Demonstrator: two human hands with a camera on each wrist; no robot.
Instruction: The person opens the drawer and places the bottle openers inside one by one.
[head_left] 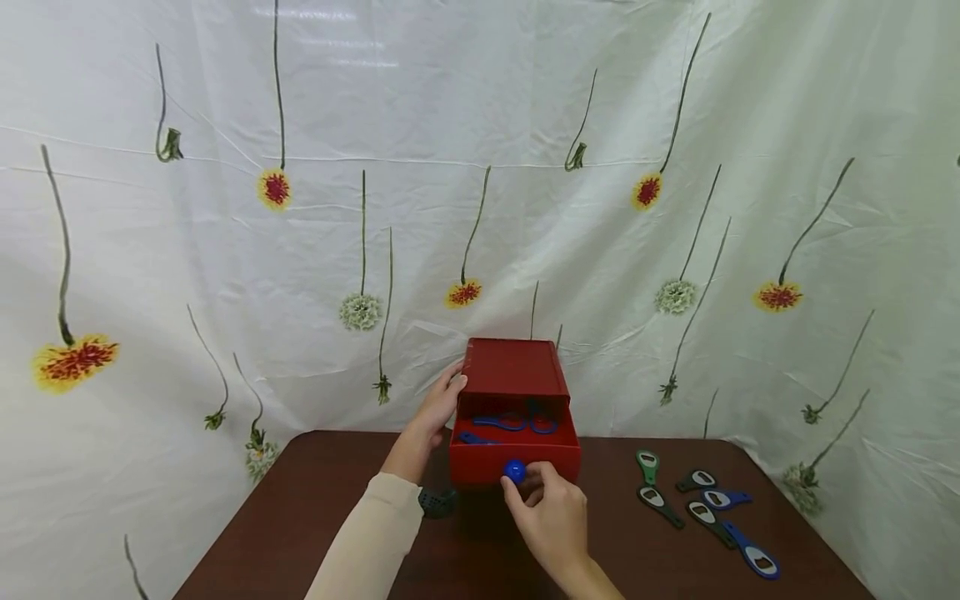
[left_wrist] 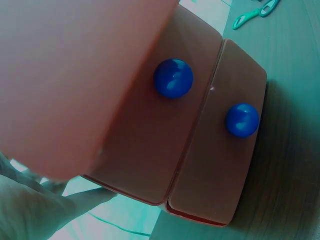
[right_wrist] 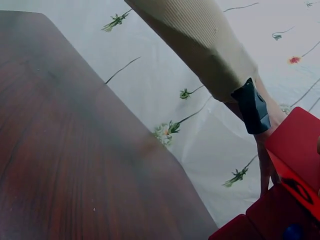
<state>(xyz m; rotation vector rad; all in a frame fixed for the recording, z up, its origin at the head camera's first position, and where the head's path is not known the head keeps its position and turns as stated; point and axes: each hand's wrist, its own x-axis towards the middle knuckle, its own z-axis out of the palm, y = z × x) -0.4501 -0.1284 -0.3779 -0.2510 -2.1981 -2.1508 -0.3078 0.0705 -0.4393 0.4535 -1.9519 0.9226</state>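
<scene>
A small red drawer cabinet (head_left: 517,367) stands on the table, its top drawer (head_left: 480,462) pulled out. Inside the drawer lie several blue tools (head_left: 501,423) with ring-shaped ends. My right hand (head_left: 553,512) pinches the drawer's round blue knob (head_left: 514,472) between thumb and fingers. Against the cabinet's left side rests my left hand (head_left: 438,408), fingers extended along the wall. The left wrist view shows two lower drawers, closed, with a middle knob (left_wrist: 173,78) and a bottom knob (left_wrist: 242,120). The right hand's fingers are out of the right wrist view.
Several bottle openers lie on the table right of the cabinet, among them a green bottle opener (head_left: 648,467) and a blue bottle opener (head_left: 753,552). A flowered white cloth (head_left: 420,100) hangs behind the dark brown table (head_left: 337,475).
</scene>
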